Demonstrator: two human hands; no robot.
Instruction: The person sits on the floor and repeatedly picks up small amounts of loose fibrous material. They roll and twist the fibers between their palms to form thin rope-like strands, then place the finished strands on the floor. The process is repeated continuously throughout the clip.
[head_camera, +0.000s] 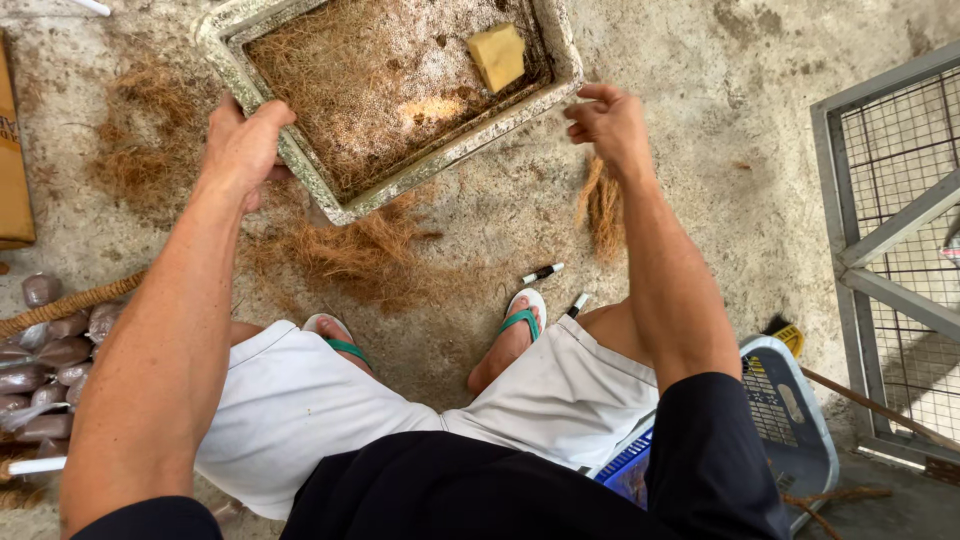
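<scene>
My left hand (243, 148) grips the near left rim of a square, rough concrete tray (330, 195) that lies on the concrete floor ahead of me. Brown coconut fibre (340, 90) covers the tray's bottom, and a yellow sponge block (497, 55) lies in its far right corner. My right hand (608, 125) hovers just off the tray's right corner, fingers loosely curled around a tuft of brown fibre (603, 205) that hangs down below the hand. My feet in green flip-flops (522, 318) rest on the floor below the tray.
Loose fibre (350, 255) is scattered on the floor by the tray. Two marker pens (542, 272) lie near my right foot. Brown filled plastic bags (45, 365) are heaped at the left. A blue crate (790, 420) and a metal mesh frame (890, 250) stand at the right.
</scene>
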